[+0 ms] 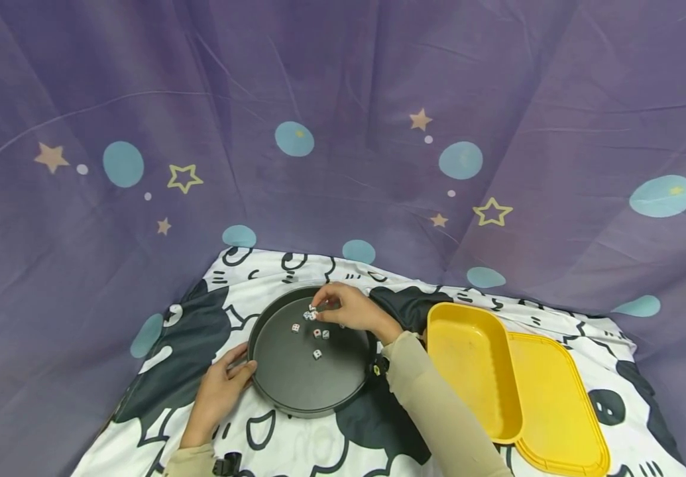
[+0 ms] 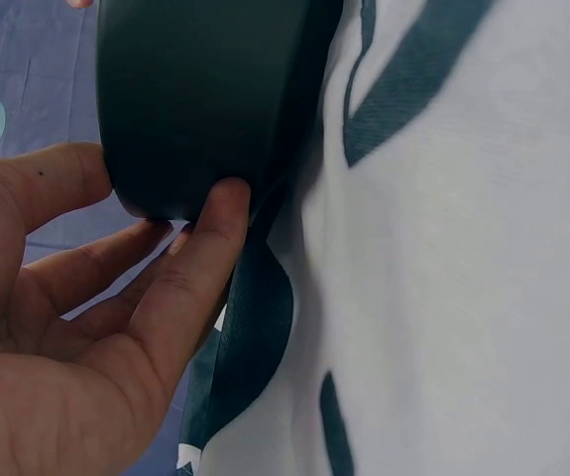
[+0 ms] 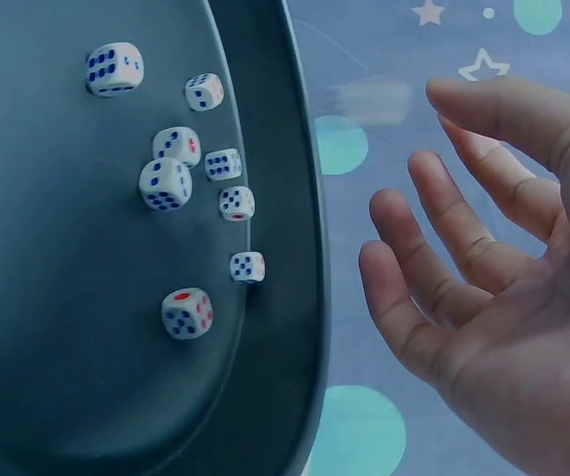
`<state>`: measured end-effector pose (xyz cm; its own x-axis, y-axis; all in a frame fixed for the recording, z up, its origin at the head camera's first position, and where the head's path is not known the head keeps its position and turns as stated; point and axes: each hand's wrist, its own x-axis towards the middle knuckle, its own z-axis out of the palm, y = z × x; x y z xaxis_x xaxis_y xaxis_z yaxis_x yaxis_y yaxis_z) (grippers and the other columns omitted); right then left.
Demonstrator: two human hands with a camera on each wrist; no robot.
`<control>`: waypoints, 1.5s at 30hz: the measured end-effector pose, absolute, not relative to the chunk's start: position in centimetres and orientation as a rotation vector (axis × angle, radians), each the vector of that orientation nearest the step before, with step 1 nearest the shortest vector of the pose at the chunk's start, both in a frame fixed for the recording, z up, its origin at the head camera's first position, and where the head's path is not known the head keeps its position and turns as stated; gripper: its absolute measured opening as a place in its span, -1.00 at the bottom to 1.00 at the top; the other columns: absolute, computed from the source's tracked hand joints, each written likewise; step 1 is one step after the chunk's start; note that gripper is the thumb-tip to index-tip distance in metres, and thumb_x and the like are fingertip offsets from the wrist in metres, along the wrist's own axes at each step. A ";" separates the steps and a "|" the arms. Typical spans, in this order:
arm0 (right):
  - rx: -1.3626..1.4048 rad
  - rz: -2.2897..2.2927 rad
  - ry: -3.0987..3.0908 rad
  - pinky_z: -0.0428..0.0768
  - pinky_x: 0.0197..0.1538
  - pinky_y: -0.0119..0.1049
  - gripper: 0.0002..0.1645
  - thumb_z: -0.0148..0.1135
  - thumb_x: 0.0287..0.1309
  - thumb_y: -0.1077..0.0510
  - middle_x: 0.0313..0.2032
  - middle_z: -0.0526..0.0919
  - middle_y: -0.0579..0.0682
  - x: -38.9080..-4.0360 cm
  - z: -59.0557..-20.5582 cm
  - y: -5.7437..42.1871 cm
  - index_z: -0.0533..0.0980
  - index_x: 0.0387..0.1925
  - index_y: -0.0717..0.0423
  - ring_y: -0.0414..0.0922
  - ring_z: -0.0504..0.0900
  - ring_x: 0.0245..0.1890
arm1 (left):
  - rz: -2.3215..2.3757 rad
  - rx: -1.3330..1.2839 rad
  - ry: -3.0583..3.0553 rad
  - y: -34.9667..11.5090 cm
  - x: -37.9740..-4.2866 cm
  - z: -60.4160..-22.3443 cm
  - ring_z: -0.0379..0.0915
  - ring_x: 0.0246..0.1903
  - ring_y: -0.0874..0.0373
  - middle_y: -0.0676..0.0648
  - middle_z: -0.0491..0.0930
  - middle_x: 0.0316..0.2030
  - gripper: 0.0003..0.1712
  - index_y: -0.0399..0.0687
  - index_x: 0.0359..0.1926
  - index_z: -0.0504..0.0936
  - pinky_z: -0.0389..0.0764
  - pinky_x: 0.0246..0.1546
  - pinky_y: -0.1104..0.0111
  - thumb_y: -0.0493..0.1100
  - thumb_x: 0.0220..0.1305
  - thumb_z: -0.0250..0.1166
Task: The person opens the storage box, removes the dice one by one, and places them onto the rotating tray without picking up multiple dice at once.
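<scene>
A round dark pan (image 1: 283, 377) stands on the patterned cloth, with several white dice (image 1: 317, 354) on its floor. My left hand (image 1: 219, 391) touches the pan's left side; in the left wrist view, fairly straight fingers (image 2: 230, 203) rest against its dark outer wall (image 2: 195, 99). Over the pan's far part reaches my right hand (image 1: 351, 310), thumb and fingers close to a cluster of dice. In the right wrist view, that right hand (image 3: 483, 258) has spread fingers and nothing gripped. A blurred pale shape (image 3: 374, 102) shows beside a fingertip; its kind is unclear.
A yellow tray (image 1: 474, 371) stands right of the pan, beside my right sleeve. Its yellow lid-like panel (image 1: 563, 411) lies farther right, partly under the tray. The cloth (image 1: 313, 450) has a black-and-white print. A purple curtain (image 1: 343, 79) hangs behind.
</scene>
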<state>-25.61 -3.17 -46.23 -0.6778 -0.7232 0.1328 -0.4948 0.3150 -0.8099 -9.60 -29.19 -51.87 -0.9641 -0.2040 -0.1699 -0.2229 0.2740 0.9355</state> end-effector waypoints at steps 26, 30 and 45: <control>-0.943 -1.399 2.476 0.56 -0.04 0.04 -0.84 0.35 0.25 0.29 -0.16 0.63 0.07 -21.4 -43.3 11.1 0.62 -0.13 0.09 -0.01 0.54 -0.17 | 1.817 -0.434 2.483 -29.1 -9.5 -51.7 0.47 0.19 -0.15 -0.38 0.35 0.33 -0.40 -0.32 0.42 0.31 0.67 -0.07 0.38 -0.29 0.43 0.22; -0.915 -1.424 2.454 0.58 -0.05 -0.02 -0.84 0.32 0.22 0.38 -0.18 0.62 0.22 -20.3 -43.2 13.4 0.61 -0.16 0.21 0.08 0.56 -0.16 | 1.813 -0.434 2.488 -29.0 -9.5 -51.6 0.46 0.19 -0.16 -0.38 0.35 0.33 -0.40 -0.32 0.42 0.31 0.67 -0.07 0.37 -0.29 0.44 0.22; -0.964 -1.198 2.095 0.57 -0.07 -0.30 -0.72 0.40 0.19 0.26 -0.14 0.63 0.23 -21.2 -51.0 20.7 0.63 -0.05 0.21 0.12 0.54 -0.19 | 1.819 -0.425 2.489 -28.8 -9.8 -51.6 0.46 0.19 -0.16 -0.40 0.34 0.33 -0.41 -0.34 0.42 0.30 0.66 -0.07 0.39 -0.31 0.44 0.20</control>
<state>-21.22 20.70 -50.96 -0.6008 -0.7933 -0.0991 -0.3170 0.3502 -0.8814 -9.83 -28.83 -51.60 -0.9623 -0.2013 -0.1828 -0.2353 0.2796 0.9308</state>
